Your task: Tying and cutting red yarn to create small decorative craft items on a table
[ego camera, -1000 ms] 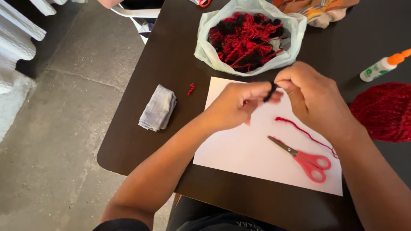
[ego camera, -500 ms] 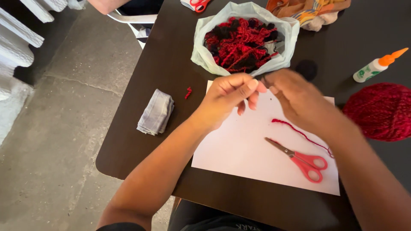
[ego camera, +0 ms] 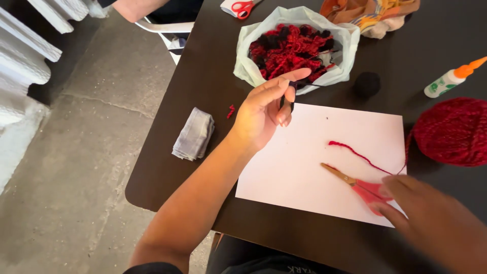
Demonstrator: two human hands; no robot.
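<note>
I see my left hand [ego camera: 266, 109] raised above the dark brown table [ego camera: 203, 66], its thumb and fingers pinched together on a short dark strand of yarn [ego camera: 290, 96] that hangs just in front of the white plastic bag of red and black yarn scraps [ego camera: 294, 48]. My right hand [ego camera: 431, 223] lies low at the near right, blurred — its fingertips rest on the pink handles of the scissors [ego camera: 362, 187], which lie flat on the white sheet of paper [ego camera: 304, 162]; I cannot tell whether those fingers are through the loops or only on top. A thin red yarn strand [ego camera: 355, 152] runs across the paper to the big red yarn ball [ego camera: 451, 132]. Left of the paper sits a folded grey cloth [ego camera: 194, 134], with a small red yarn scrap [ego camera: 231, 111] near it. A small white glue bottle with an orange cap [ego camera: 451, 78] lies at the far right.
</note>
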